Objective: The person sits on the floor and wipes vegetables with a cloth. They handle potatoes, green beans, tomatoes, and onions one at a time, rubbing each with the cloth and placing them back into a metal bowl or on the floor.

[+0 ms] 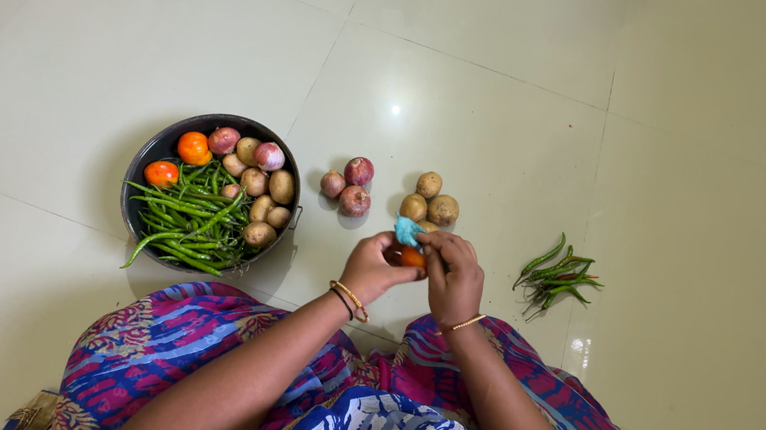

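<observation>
Left hand (373,269) and right hand (450,278): both grasping one orange tomato (412,258), with blue cloth (407,231). Just beyond tomato: potatoes (431,202). Left of tomato: onions (348,185), dark pan (152,153) of vegetables.

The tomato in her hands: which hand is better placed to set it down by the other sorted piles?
Probably the left hand: it cups the tomato, while the right hand works the blue cloth over it. The onions and potatoes lie just beyond both hands.
</observation>
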